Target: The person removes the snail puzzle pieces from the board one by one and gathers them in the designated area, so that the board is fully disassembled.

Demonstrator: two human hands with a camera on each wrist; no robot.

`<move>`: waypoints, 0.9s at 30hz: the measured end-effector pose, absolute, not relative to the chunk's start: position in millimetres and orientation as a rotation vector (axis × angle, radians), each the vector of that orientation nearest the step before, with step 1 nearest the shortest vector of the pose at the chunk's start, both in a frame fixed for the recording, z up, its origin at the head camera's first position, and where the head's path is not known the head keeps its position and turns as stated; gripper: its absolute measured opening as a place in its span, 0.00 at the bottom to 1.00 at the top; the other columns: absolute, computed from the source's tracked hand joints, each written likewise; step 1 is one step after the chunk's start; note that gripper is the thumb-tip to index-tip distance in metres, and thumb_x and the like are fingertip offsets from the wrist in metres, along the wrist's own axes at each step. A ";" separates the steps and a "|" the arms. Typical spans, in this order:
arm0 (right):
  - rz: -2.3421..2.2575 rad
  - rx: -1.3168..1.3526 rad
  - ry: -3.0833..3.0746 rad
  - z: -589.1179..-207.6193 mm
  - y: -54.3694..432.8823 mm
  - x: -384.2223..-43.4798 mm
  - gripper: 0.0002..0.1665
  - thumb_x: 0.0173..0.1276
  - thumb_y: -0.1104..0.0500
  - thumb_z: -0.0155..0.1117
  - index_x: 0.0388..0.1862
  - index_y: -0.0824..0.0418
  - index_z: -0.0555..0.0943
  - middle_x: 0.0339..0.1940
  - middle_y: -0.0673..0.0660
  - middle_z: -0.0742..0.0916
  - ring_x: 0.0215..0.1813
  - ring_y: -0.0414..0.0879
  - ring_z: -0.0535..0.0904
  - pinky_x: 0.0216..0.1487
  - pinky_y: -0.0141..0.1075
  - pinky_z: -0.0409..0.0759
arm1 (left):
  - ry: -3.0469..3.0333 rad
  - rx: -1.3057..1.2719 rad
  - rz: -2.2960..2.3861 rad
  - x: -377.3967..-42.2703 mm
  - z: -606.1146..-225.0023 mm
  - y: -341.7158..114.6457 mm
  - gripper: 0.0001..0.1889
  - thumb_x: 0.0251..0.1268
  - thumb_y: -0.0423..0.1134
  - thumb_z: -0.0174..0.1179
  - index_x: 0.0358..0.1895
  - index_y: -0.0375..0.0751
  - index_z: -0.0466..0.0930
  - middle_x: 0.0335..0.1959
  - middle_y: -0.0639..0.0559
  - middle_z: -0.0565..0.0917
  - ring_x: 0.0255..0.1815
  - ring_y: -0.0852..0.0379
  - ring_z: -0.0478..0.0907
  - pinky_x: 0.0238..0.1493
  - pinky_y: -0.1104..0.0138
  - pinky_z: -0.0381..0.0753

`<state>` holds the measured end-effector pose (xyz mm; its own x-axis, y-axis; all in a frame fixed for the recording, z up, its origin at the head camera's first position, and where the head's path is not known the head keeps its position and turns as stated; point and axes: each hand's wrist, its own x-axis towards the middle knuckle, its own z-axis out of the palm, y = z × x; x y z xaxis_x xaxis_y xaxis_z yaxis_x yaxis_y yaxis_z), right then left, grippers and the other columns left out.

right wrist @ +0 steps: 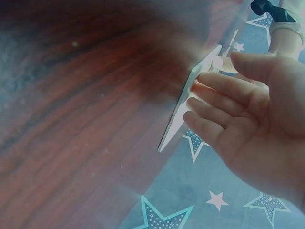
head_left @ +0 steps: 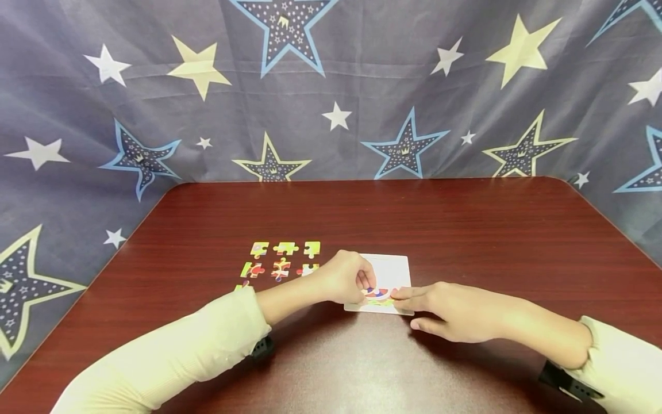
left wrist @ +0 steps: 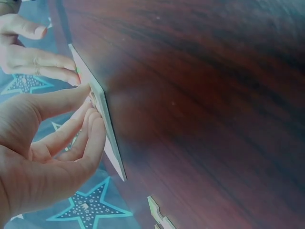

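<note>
A white puzzle tray (head_left: 391, 268) lies on the table, with colourful joined puzzle pieces (head_left: 381, 301) along its near side. My left hand (head_left: 342, 279) is over the tray's left part, thumb and fingertips pinching a puzzle piece low against it; the fingers hide most of that piece. In the left wrist view the left thumb (left wrist: 66, 100) and bent fingers meet right at the tray surface. From the right, my right hand (head_left: 460, 310) reaches in with its fingers nearly straight, the fingertips resting on the pieces at the tray's right side. Its thumb is held apart, near the tray's front right corner.
Several loose puzzle pieces (head_left: 281, 267) are laid in rows left of the tray, some partly hidden by the left forearm and sleeve (head_left: 207, 339). The dark red wooden table (head_left: 439, 224) runs back to a grey curtain (head_left: 372, 80) with stars.
</note>
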<state>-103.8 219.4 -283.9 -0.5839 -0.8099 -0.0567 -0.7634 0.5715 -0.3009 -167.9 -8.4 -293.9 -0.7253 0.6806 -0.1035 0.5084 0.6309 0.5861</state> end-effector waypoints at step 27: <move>-0.364 -1.337 2.616 -286.9 218.6 -102.5 0.25 0.70 0.56 0.58 0.66 0.57 0.74 0.66 0.56 0.79 0.67 0.50 0.75 0.61 0.44 0.77 | 2.576 0.901 0.657 -163.0 -290.7 0.1 0.08 0.46 0.33 0.71 0.27 0.36 0.81 0.25 0.52 0.77 0.29 0.62 0.70 0.29 0.76 0.68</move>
<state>-102.5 218.6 -286.9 -0.5788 -0.8139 -0.0496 -0.7696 0.5654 -0.2969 -163.0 0.1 -290.7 -0.7440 0.6499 -0.1552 0.4962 0.6929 0.5231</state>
